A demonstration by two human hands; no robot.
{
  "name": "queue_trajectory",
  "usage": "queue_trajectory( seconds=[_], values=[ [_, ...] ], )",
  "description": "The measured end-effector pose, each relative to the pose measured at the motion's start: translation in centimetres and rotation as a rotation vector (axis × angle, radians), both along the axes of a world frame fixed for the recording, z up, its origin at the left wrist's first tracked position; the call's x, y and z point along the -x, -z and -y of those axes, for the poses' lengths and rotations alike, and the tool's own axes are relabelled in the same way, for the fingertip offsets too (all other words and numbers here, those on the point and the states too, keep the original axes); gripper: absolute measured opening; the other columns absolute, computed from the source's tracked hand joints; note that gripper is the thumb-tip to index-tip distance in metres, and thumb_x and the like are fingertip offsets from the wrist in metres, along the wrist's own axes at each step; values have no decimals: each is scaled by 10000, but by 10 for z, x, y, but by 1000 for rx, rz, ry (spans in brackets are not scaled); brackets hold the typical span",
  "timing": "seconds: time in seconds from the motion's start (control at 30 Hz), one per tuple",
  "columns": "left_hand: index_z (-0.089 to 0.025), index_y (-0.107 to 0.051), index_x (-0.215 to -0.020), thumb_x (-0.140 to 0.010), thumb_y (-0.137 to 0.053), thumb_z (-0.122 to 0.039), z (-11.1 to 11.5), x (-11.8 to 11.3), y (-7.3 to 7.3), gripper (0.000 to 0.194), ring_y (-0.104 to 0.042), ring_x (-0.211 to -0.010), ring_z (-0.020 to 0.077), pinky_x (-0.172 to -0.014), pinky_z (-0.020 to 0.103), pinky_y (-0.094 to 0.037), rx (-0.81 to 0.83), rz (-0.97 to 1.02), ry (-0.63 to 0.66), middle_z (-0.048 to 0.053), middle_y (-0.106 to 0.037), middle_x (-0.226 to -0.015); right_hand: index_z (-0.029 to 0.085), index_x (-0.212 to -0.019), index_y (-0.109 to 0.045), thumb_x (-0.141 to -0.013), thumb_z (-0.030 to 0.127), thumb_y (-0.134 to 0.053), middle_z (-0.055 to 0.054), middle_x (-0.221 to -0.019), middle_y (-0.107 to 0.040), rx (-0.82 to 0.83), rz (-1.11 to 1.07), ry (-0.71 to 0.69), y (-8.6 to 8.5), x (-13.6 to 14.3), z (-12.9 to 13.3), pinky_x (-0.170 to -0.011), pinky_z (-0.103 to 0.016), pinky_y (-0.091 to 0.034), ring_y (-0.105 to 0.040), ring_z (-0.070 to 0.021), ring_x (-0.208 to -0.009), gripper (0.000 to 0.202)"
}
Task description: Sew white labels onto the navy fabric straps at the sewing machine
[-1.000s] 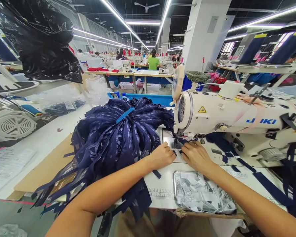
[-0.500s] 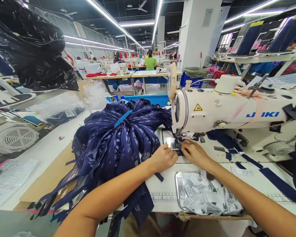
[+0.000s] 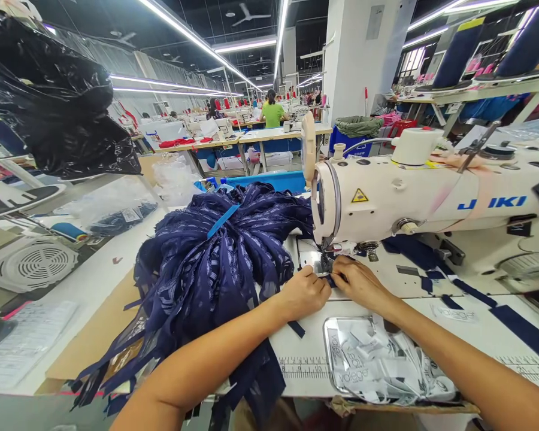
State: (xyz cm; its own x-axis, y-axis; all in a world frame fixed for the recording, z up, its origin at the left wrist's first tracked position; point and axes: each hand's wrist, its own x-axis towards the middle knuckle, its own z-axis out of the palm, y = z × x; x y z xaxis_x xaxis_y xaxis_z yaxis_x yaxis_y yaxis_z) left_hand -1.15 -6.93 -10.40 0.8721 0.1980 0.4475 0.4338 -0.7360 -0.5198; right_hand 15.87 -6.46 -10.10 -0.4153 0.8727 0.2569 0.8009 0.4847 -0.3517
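Close to the presser foot [image 3: 326, 260] of the white sewing machine [image 3: 363, 191], both hands meet at a small piece of navy fabric [image 3: 331, 282]. My left hand [image 3: 306, 292] is closed, its fingertips pinching the fabric's near left side. From the right, my right hand [image 3: 358, 282] pinches the same fabric just beside the foot, thumb and fingers together. Most of the piece is hidden under the fingers. A large bundle of navy fabric strips [image 3: 220, 263], tied with a blue band [image 3: 223, 220], lies left of the machine, beside my left forearm.
White printed labels [image 3: 359, 359] fill a metal tray [image 3: 327, 347] at the table's front edge. Navy scraps [image 3: 451, 301] and a strip [image 3: 527, 335] lie to the right. A black plastic bag [image 3: 58, 96] hangs at upper left. Behind, a person in a green top [image 3: 273, 114] sits.
The view has shifted slightly, so the machine and tray appear a little differently placed. Both hands keep their pinch by the presser foot, with little visible movement.
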Motion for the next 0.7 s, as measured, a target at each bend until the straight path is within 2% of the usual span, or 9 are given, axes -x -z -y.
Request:
queue_trajectory(
  seconds=[0.13, 0.3, 0.43, 0.53, 0.6, 0.7],
  values=[
    [-67, -547, -782, -839, -344, -55, 1, 0, -1, 212, -507, -488, 131, -564, 290, -332, 53, -60, -38, 31, -551, -546, 189, -617, -500, -807, 158, -364, -30, -733, -537, -13, 22, 15, 1, 1, 1, -621, -271, -395, -528, -150, -664, 236],
    [-79, -547, -739, -821, -357, -43, 1, -2, -2, 210, -516, -494, 138, -567, 291, -334, 98, -103, -58, 37, -553, -547, 185, -657, -526, -811, 168, -350, -37, -746, -540, -19, 9, 17, 1, 2, 3, -620, -283, -409, -526, -156, -663, 234],
    [-75, -554, -727, -803, -385, -43, 0, -2, -2, 187, -509, -477, 137, -571, 290, -331, 105, -72, -51, 29, -548, -529, 187, -692, -573, -838, 242, -382, -35, -774, -566, 77, -155, -23, 2, -5, 4, -665, -297, -435, -549, -161, -710, 247],
    [-74, -554, -717, -790, -399, -37, -1, -2, -3, 175, -506, -471, 137, -575, 294, -325, 116, -68, -40, 25, -542, -515, 206, -765, -630, -837, 261, -412, -34, -844, -598, 135, -273, -106, 2, -11, 5, -734, -302, -448, -563, -162, -806, 236],
    [-78, -551, -704, -785, -404, -34, -1, -2, -3, 173, -510, -479, 140, -585, 300, -325, 128, -76, -39, 25, -543, -517, 224, -810, -652, -824, 230, -427, -33, -884, -602, 109, -242, -147, 3, -15, 7, -766, -319, -448, -560, -167, -850, 225],
    [-86, -545, -691, -789, -410, -38, -1, -3, -3, 173, -518, -499, 142, -605, 306, -330, 164, -96, -50, 26, -548, -531, 236, -872, -658, -814, 175, -429, -40, -921, -595, -22, -97, -166, 3, -14, 13, -759, -334, -455, -549, -176, -862, 244]
  ],
)
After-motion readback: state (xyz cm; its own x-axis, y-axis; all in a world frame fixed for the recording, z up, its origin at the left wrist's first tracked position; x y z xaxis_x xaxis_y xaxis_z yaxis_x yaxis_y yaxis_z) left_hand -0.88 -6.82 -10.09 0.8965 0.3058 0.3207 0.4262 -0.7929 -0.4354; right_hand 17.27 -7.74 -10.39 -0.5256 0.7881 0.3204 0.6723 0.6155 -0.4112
